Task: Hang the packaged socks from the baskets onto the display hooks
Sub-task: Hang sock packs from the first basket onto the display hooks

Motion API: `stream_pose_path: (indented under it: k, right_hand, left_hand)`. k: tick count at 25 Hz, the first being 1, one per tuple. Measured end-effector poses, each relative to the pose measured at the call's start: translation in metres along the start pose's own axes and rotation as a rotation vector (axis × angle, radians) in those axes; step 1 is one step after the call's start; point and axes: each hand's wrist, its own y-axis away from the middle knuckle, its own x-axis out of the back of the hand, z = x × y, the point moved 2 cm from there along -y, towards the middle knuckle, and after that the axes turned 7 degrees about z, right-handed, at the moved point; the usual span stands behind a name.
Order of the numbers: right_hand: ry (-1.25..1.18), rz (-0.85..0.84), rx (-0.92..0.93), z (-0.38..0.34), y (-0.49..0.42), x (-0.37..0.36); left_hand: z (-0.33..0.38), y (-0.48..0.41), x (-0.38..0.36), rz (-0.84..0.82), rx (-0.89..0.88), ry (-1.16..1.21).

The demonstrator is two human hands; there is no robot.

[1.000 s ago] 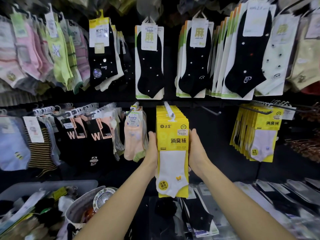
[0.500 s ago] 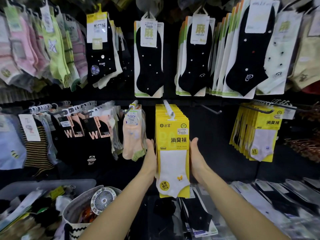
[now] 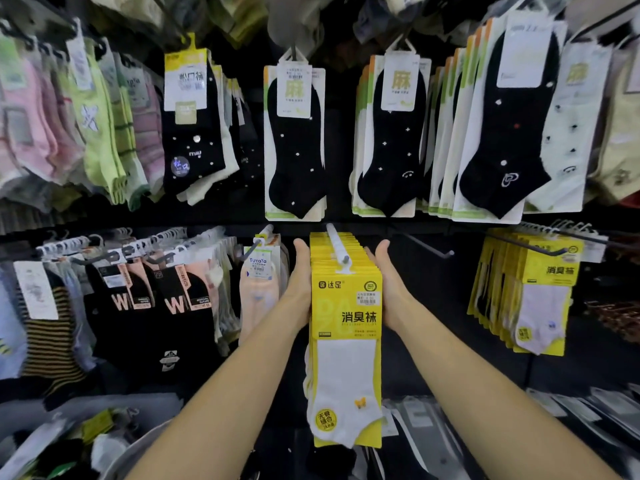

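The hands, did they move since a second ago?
Yes. The left hand and right hand slid up the sides of the yellow sock packs; their tips now reach level with the white hook.

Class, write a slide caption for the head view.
Left hand and right hand press the sides of the yellow sock packs hanging on a white hook.

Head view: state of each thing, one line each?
yellow sock packs, hung on the hook, held between both hands.
hook, loaded, tip showing.
left hand, flat against the packs' left side.
right hand, flat against their right side.
bare hook, empty.
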Motion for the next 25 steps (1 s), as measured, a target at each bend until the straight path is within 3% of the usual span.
stream_pose_path:
  k: [7, 12, 14, 17, 21, 23, 25]
  right_hand:
    - [0.003, -0.008, -0.015, -0.004, -0.011, -0.001]
    - [-0.059, 0.041, 0.027, 0.019, 0.007, 0.023]
    - [0.007, 0.013, 0.096, 0.037, 0.026, 0.021]
    - [0.055, 0.097, 0.057, 0.037, 0.046, 0.012]
    - [0.043, 0.128, 0.128, 0.052, 0.085, 0.045]
    - [0.143, 0.11, 0.01, 0.097, 0.126, 0.075]
    - [0.213, 0.141, -0.157, 0.143, 0.168, 0.105]
  left_hand:
    - [0.001, -0.002, -0.006, 0.04, -0.031, 0.054]
    - [-0.016, 0.02, 0.014, 0.234, -0.131, 0.01]
    - [-0.03, 0.049, 0.011, 0.163, -0.251, -0.068]
    - [-0.035, 0.063, 0.001, 0.084, -0.294, -0.248]
    - [-0.047, 0.09, 0.034, 0.294, -0.26, -0.316]
    - [-0.088, 0.134, 0.054, 0.277, -0.199, -0.32]
    - [-0.141, 0.18, 0.07, 0.376, -0.023, -0.339]
